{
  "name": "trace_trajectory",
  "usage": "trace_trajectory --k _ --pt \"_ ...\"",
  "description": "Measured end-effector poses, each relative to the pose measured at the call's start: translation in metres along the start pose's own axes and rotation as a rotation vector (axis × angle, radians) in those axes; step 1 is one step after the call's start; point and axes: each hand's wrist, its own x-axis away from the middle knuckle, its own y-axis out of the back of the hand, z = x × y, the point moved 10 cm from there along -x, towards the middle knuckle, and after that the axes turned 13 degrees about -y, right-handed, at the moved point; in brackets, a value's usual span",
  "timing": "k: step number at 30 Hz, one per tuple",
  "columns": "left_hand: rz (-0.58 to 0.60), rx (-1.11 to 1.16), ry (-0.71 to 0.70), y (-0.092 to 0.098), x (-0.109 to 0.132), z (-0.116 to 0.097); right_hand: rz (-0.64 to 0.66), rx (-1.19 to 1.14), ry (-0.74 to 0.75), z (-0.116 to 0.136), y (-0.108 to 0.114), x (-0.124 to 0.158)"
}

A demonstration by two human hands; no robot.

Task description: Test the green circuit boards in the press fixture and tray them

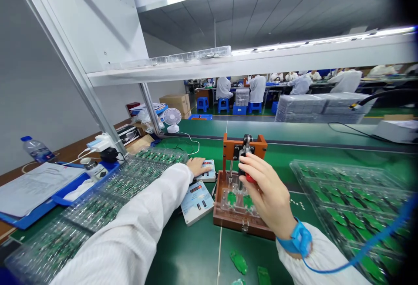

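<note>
My right hand, with a blue wrist strap, is closed around the red-tipped lever of a toggle clamp on an orange and brown test fixture. Green boards lie under clear plastic in the fixture. My left hand lies with fingers spread on the rear box with a red display. A second display box sits in front of it, left of the fixture.
Trays of green boards stand at left and right. Loose green boards lie in front of the fixture. A small fan stands behind; a shelf spans above. People in white coats sit far off.
</note>
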Motion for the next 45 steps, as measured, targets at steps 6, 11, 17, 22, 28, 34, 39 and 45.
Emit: trace_trajectory --k 6,11,17,22,28,34,39,45 --pt "-0.015 -0.057 -0.063 0.001 0.007 -0.003 0.026 0.032 0.05 0.003 0.002 -0.002" --pt "-0.012 -0.035 -0.09 0.001 0.013 -0.007 0.014 0.013 0.055 0.005 0.008 0.0" --pt "0.0 0.0 -0.113 -0.002 0.017 -0.01 0.006 0.002 0.028 0.004 0.012 0.001" --pt "0.01 0.043 -0.108 -0.005 0.017 -0.01 0.008 0.011 0.043 0.005 0.015 -0.001" --pt "-0.103 0.108 -0.134 0.028 0.033 -0.024 0.137 0.07 0.084 0.001 0.012 0.003" --pt "-0.45 0.178 -0.19 0.065 0.083 -0.041 0.087 0.02 0.038 -0.011 0.01 0.006" --pt "-0.667 0.227 -0.15 0.066 0.108 -0.024 -0.004 0.052 0.078 -0.004 0.009 0.007" --pt "-0.688 0.211 -0.152 0.067 0.106 -0.02 -0.167 0.003 -0.2 -0.007 0.04 -0.062"
